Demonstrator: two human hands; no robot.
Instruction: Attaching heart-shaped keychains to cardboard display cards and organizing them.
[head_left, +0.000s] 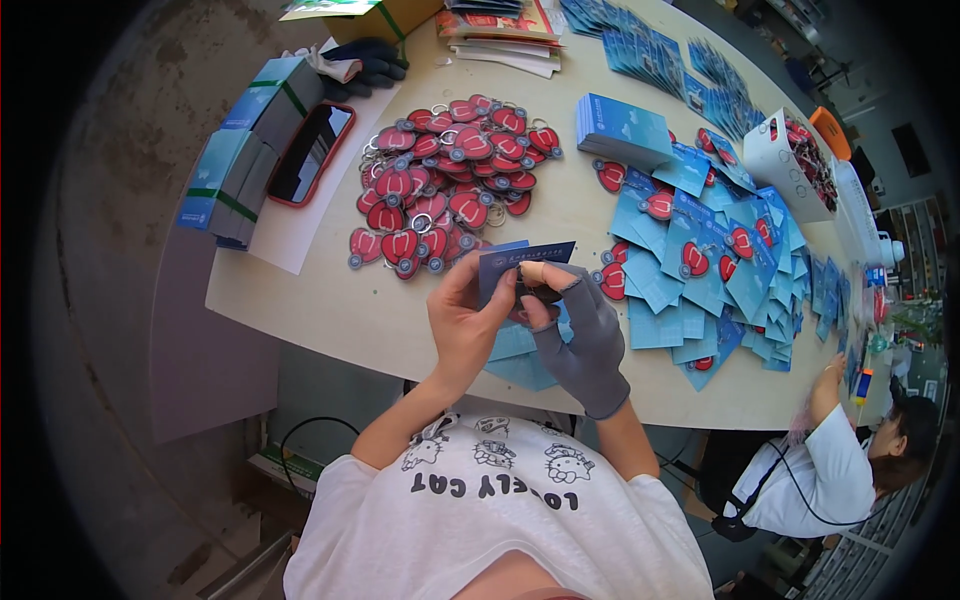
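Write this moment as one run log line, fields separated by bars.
left hand: holds blue card | right hand: gray glove, pinches card | nearby: red keychains

Bare left hand [462, 318] and forearm, no glove, no sleeve reaching past the upper arm. Right hand [580, 335] in a snug grey knit glove [592, 350] with the tips cut away at thumb and forefinger, cuff ending a little above the wrist, a pale strip of tape or plaster wound round the exposed fingertip. On the torso, a white short-sleeved T-shirt [500, 510] printed with small cartoon cat figures and dark block lettering across the chest.
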